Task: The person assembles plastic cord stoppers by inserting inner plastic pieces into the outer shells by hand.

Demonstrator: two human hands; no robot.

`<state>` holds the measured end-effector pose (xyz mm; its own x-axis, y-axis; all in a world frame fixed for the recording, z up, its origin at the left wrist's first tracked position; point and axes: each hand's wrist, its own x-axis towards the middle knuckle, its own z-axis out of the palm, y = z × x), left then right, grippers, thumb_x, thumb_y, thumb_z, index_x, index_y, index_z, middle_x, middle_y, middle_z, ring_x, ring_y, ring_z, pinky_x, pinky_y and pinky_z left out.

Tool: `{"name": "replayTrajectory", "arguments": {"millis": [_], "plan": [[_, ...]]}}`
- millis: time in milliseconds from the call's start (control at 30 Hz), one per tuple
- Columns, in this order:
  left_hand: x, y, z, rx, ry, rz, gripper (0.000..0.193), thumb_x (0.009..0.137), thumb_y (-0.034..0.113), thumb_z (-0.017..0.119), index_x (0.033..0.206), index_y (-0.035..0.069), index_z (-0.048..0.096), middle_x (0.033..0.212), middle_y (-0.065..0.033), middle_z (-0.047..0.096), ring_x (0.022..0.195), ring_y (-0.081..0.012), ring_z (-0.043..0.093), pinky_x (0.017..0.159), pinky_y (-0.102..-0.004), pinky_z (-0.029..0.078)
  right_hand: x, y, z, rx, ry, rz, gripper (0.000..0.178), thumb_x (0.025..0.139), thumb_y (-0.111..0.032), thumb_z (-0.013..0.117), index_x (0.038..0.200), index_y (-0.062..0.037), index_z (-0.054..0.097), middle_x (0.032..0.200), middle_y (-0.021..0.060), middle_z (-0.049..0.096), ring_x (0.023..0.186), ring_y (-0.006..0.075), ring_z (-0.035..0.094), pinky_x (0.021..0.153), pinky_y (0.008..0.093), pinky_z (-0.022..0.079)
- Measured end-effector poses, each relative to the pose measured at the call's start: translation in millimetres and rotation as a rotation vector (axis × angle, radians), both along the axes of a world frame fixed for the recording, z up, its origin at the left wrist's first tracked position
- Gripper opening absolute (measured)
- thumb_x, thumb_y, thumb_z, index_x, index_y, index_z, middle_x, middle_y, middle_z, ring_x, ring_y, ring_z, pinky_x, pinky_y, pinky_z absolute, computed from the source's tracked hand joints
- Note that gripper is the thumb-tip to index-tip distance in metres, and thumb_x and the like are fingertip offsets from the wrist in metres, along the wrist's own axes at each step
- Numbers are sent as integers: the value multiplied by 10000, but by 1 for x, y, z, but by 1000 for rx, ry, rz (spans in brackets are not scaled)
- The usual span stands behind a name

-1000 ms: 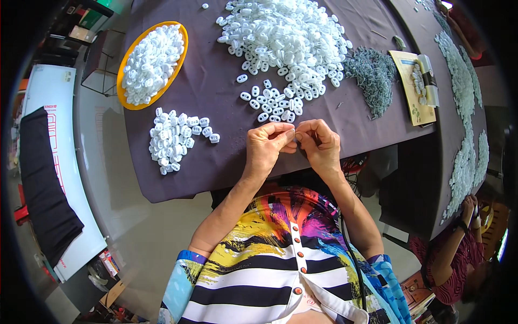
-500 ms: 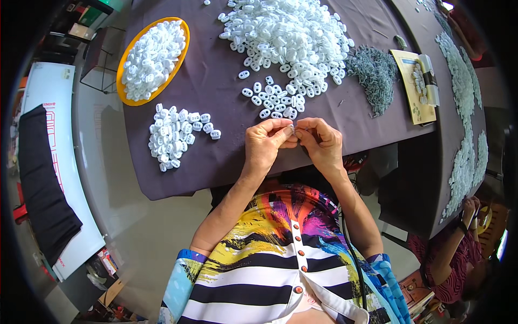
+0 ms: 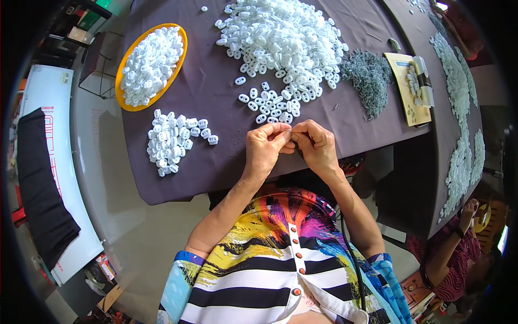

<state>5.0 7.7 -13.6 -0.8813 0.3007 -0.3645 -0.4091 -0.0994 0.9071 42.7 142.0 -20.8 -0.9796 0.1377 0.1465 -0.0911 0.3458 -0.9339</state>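
Observation:
My left hand (image 3: 262, 150) and my right hand (image 3: 319, 148) meet at the front edge of the table, thumbs and fingertips pinched together. Between them is a small white piece, mostly hidden by the fingers; whether the right fingertips hold another part cannot be seen. Just beyond the hands lies a loose cluster of white oval two-hole pieces (image 3: 271, 104), joined to a large heap of the same kind (image 3: 286, 40). To the left is a small pile of white pieces (image 3: 167, 141), several turned on their sides. A pile of tiny thin grey parts (image 3: 369, 81) lies to the right.
An orange oval tray (image 3: 120, 97) full of white pieces stands at the far left. A yellow sheet (image 3: 400, 81) with a few pieces and a clear roll (image 3: 423, 73) lies right. Another table (image 3: 440, 162) bears more pieces; a co-worker's arm (image 3: 448, 245) is beside it.
The view has shifted slightly, so the table things sit a little lower and further left. Both hands stay pinched together; the white piece between them is now more hidden.

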Motion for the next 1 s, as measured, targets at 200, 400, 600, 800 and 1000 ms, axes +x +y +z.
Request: {"name": "replayTrajectory", "arguments": {"millis": [200, 400, 600, 800, 1000], "plan": [[3, -8, -7, 158, -46, 127, 88, 835, 20, 594, 913, -14, 617, 771, -63, 627, 620, -138, 626, 556, -259, 552, -7, 13, 18, 94, -39, -18, 127, 764, -6, 634, 884, -16, 593, 732, 33, 562, 594, 80, 504, 546, 231, 417], [-1, -10, -6, 195, -85, 108, 103, 833, 13, 591, 931, -15, 603, 780, -65, 619, 629, -147, 628, 563, -269, 556, -31, 18, 12, 324, 61, -109, 192, 752, -35, 648, 938, -40, 604, 790, 89, 573, 602, 168, 554, 540, 273, 447], [-11, 0, -8, 179, -41, 78, 98, 837, 12, 586, 931, -13, 600, 789, -66, 619, 643, -149, 633, 574, -274, 562, -34, 13, 6, 449, 89, -62, 154, 733, -24, 641, 878, -39, 590, 778, 100, 558, 660, 243, 595, 592, 319, 478], [-12, 1, -2, 156, -61, 96, 100, 830, 14, 599, 925, -15, 603, 794, -77, 632, 627, -154, 638, 547, -268, 559, -16, 21, 9, 24, -80, -124, 135, 779, -15, 630, 908, -17, 590, 792, 53, 602, 639, 122, 572, 570, 243, 468], [-4, 8, 0, 174, -91, 93, 112, 825, 22, 610, 926, -24, 598, 782, -87, 638, 636, -164, 649, 532, -255, 553, -10, 36, 3, -383, -200, -135, 188, 841, 5, 577, 1029, 11, 583, 826, 33, 624, 692, 98, 612, 615, 197, 481]]}}
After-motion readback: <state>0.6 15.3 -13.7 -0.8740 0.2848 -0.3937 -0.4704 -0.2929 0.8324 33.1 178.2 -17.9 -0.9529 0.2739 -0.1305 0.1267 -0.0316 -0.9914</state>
